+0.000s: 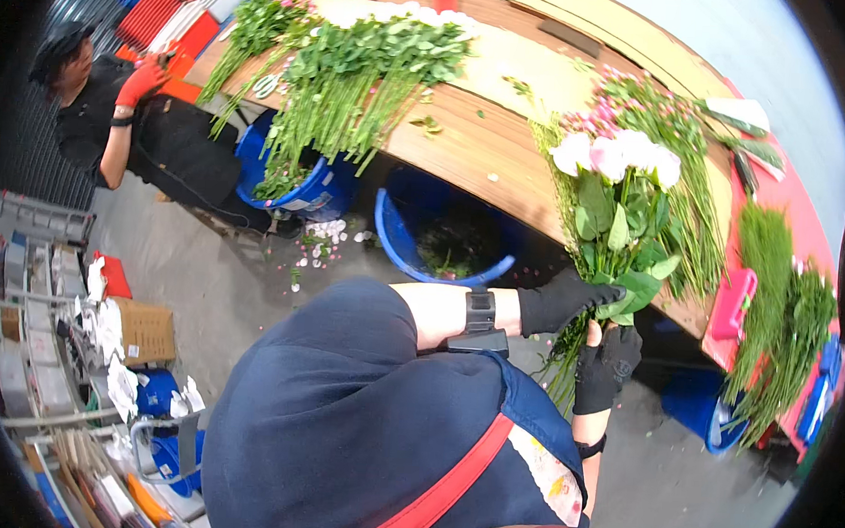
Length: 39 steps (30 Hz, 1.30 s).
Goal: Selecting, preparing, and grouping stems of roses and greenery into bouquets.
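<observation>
In front of me is a bouquet of white and pale pink peonies (611, 159) with broad green leaves, its blooms pointing away over the tabletop. My left hand (567, 305), in a black glove, closes around the upper stems just under the leaves. Slightly lower, my right hand (607, 360) grips the same bunch, its thumb tip bare of the black glove. Green stems (564, 357) hang down below my hands, partly hidden by them. Pink spray flowers (614, 95) on long stems lie on the table behind and beside the bouquet.
Bunches of peonies (376, 61) lie along the wooden table (472, 145). Blue buckets (395, 241) with cut greenery stand beneath its edge. A knife (744, 173), a pink case (732, 305) and fine foliage (763, 260) lie to the right. A co-worker (107, 118) sits at the left.
</observation>
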Each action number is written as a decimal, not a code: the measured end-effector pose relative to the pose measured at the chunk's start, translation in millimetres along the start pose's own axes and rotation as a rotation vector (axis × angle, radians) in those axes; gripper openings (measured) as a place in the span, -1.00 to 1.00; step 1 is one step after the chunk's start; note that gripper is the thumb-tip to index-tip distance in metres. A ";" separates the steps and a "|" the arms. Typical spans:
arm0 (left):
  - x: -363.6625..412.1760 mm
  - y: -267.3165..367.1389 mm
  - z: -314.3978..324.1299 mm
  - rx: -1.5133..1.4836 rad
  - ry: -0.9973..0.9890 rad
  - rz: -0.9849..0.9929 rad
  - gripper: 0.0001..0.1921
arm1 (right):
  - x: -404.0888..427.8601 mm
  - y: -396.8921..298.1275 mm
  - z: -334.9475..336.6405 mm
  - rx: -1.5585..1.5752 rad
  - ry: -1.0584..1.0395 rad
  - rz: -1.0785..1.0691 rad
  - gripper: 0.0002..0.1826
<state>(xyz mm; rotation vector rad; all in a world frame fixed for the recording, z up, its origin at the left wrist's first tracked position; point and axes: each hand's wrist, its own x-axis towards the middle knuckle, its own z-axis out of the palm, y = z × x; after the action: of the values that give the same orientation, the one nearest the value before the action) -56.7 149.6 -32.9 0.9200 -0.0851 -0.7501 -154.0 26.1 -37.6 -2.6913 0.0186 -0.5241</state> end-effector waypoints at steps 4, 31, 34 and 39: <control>36.4 -43.4 30.1 -0.041 0.011 -0.183 -0.70 | -28.1 32.3 -7.2 0.447 -0.050 0.341 -0.26; 335.8 -91.2 163.5 1.768 -0.853 0.918 -0.82 | 64.9 371.3 -128.1 -0.108 -0.402 0.092 -0.30; 363.3 -87.9 183.9 1.986 -0.844 0.538 -0.72 | 46.8 418.4 -180.9 -0.497 -0.448 0.195 -0.11; 385.5 -121.6 222.6 1.923 -0.953 0.363 -0.67 | 68.9 468.4 -201.3 -0.121 0.053 0.121 -0.40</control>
<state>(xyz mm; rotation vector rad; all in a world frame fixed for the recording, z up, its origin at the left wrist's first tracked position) 81.5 -288.3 -77.8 2.1103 -2.0326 -0.5326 -134.2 -487.7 -21.8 -2.7704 0.2336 -0.5728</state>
